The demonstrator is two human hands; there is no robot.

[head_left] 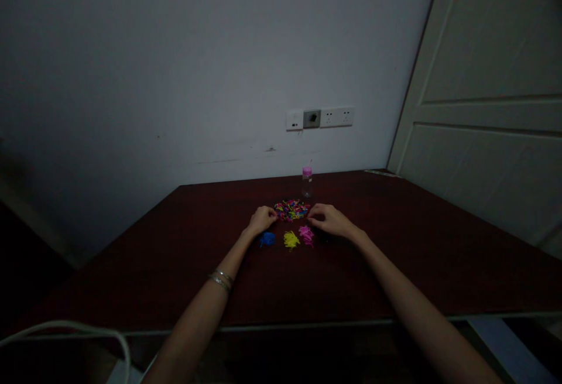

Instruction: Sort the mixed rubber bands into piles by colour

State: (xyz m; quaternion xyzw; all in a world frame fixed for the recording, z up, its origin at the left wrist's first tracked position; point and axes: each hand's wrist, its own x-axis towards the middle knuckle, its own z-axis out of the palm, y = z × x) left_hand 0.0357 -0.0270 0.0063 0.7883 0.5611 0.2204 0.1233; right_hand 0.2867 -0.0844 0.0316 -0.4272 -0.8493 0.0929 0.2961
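Near edge: I see a curved white cable point(88, 328) at the lower left, beside the dark reddish-brown table point(175, 267).
Left forearm: I make out silver-coloured bracelets point(220, 280) above the wrist.
Sorted heaps: three small piles of thin pieces lie on the table before me, blue pile point(267, 239) at left, yellow pile point(291, 240) in the middle, pink pile point(306, 235) at right, the last two close together.
Left hand: the left hand point(262, 219) is just beyond the blue heap, fingers bent, tips at the left edge of the mixed heap; I cannot tell whether they pinch a piece.
Right hand: the right hand point(328, 219) has thumb and forefinger curved around a gap, tips near the mixed heap's right side; whether they meet on anything, I cannot tell.
Mixed heap: a loose multicoloured pile of thin pieces point(290, 209) lies between both hands.
Bottle: a clear bottle with a pink lid point(307, 184) stands upright just behind it.
Wall: white socket plates point(337, 116) sit on the pale wall point(197, 79).
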